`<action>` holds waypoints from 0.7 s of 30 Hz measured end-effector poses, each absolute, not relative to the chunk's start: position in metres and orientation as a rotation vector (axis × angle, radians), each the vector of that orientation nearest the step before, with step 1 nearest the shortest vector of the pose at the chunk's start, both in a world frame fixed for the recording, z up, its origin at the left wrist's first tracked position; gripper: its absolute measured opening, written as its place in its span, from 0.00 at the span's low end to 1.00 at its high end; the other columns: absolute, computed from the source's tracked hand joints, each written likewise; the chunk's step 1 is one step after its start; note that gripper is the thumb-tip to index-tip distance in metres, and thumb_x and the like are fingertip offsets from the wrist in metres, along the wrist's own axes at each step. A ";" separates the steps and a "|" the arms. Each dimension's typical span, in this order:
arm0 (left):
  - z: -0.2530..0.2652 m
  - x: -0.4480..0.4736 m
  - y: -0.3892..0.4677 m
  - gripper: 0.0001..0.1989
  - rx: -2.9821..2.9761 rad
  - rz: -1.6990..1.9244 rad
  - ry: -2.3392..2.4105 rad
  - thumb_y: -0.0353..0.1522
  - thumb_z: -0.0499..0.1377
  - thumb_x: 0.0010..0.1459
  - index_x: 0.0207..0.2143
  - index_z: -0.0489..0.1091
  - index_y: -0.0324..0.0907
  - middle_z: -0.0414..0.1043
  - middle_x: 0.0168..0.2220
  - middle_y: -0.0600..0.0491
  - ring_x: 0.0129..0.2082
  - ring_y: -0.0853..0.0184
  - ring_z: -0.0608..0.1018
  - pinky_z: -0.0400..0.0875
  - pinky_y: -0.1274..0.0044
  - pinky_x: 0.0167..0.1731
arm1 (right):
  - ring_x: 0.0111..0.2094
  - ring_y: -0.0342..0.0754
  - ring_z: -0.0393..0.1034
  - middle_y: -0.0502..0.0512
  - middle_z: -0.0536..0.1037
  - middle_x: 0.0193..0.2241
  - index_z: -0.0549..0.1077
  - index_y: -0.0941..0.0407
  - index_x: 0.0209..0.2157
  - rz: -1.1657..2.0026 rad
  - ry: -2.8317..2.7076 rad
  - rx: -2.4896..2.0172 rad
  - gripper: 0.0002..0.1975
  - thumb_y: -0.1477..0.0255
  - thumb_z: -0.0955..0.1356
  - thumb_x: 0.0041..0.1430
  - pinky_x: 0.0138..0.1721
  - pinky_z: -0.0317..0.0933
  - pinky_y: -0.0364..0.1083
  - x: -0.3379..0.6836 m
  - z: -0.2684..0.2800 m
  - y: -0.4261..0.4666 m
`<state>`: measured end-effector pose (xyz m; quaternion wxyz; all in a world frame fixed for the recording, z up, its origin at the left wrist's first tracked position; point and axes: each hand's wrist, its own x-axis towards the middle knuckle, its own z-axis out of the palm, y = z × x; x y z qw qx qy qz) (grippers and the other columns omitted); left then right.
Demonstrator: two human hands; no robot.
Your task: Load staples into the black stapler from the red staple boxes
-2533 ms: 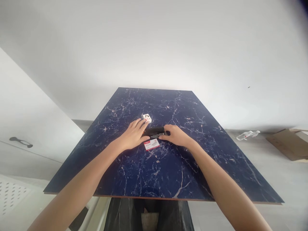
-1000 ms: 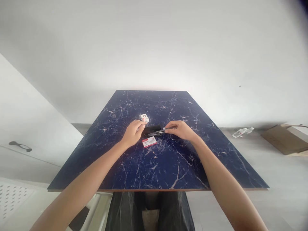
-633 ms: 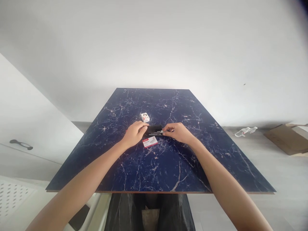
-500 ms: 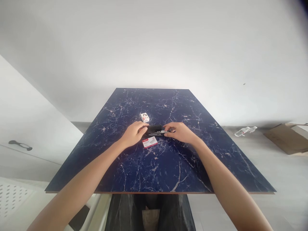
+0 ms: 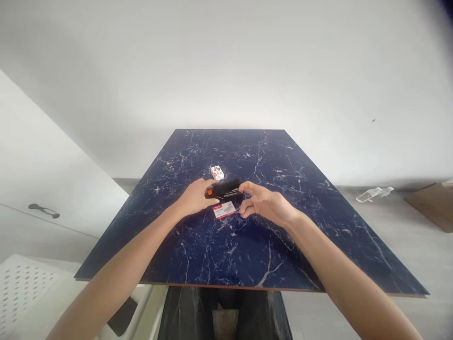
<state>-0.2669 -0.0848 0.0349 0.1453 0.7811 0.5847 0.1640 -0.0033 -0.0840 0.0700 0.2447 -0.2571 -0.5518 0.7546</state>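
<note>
A black stapler (image 5: pixel 230 185) with an orange spot at its rear lies near the middle of the table, its top arm raised above the metal rail. My left hand (image 5: pixel 198 197) is closed round the stapler's rear end. At the front end, my right hand (image 5: pixel 264 202) has its thumb and fingers apart; the fingertips are close to the stapler's tip, and I cannot tell if they touch it. A flat red-and-white packet (image 5: pixel 224 210) lies just on the near side of the stapler. Beyond my left hand stands a small white box (image 5: pixel 217 173) with printing.
The dark blue marble-pattern table (image 5: pixel 226 146) ends at a white wall. On the floor to the right are a clear plastic bottle (image 5: pixel 374 193) and a cardboard box (image 5: pixel 432 205). A white cabinet with a dark handle (image 5: pixel 44 210) stands at left.
My right hand has loosened from the stapler's front end and its fingers have spread. The stapler has tilted, its orange part now showing by my left hand. The view has shifted slightly.
</note>
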 end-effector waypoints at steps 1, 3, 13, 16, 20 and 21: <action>0.033 -0.259 -0.086 0.30 2.255 0.499 1.706 0.47 0.63 0.57 0.60 0.68 0.48 0.75 0.45 0.47 0.45 0.54 0.76 0.71 0.67 0.41 | 0.37 0.49 0.77 0.54 0.78 0.39 0.68 0.53 0.43 2.011 -1.431 -0.687 0.14 0.68 0.69 0.55 0.45 0.71 0.51 -0.003 0.068 -0.081; 0.029 -0.239 -0.090 0.28 2.257 0.568 1.724 0.47 0.59 0.61 0.60 0.68 0.46 0.76 0.43 0.47 0.43 0.54 0.76 0.71 0.67 0.40 | 0.37 0.49 0.76 0.53 0.77 0.39 0.68 0.52 0.41 1.877 -1.320 -0.741 0.12 0.67 0.70 0.55 0.45 0.71 0.50 0.000 0.064 -0.072; 0.033 -0.235 -0.119 0.41 2.405 0.291 1.171 0.55 0.61 0.56 0.67 0.58 0.49 0.71 0.55 0.46 0.52 0.54 0.74 0.69 0.67 0.49 | 0.35 0.47 0.73 0.50 0.74 0.35 0.65 0.52 0.38 1.365 -1.624 -1.283 0.15 0.58 0.69 0.58 0.33 0.69 0.45 0.013 0.041 -0.043; 0.035 -0.245 -0.110 0.30 2.394 0.366 1.351 0.53 0.57 0.61 0.59 0.68 0.47 0.72 0.52 0.46 0.52 0.54 0.73 0.69 0.67 0.49 | 0.42 0.50 0.72 0.53 0.75 0.42 0.65 0.52 0.42 1.253 -1.740 -1.266 0.19 0.57 0.71 0.56 0.38 0.71 0.48 0.015 0.035 -0.041; 0.031 -0.240 -0.105 0.27 2.340 0.564 1.577 0.51 0.49 0.67 0.58 0.68 0.44 0.69 0.56 0.44 0.57 0.52 0.70 0.67 0.63 0.54 | 0.46 0.52 0.73 0.58 0.75 0.50 0.62 0.52 0.52 1.187 -1.784 -1.241 0.25 0.59 0.71 0.58 0.47 0.70 0.54 0.015 0.030 -0.041; 0.030 -0.239 -0.106 0.29 2.348 0.539 1.557 0.52 0.50 0.66 0.60 0.66 0.46 0.67 0.58 0.44 0.58 0.51 0.69 0.67 0.62 0.54 | 0.48 0.53 0.73 0.59 0.74 0.53 0.59 0.52 0.56 1.203 -1.782 -1.232 0.28 0.60 0.70 0.59 0.50 0.69 0.55 0.015 0.031 -0.041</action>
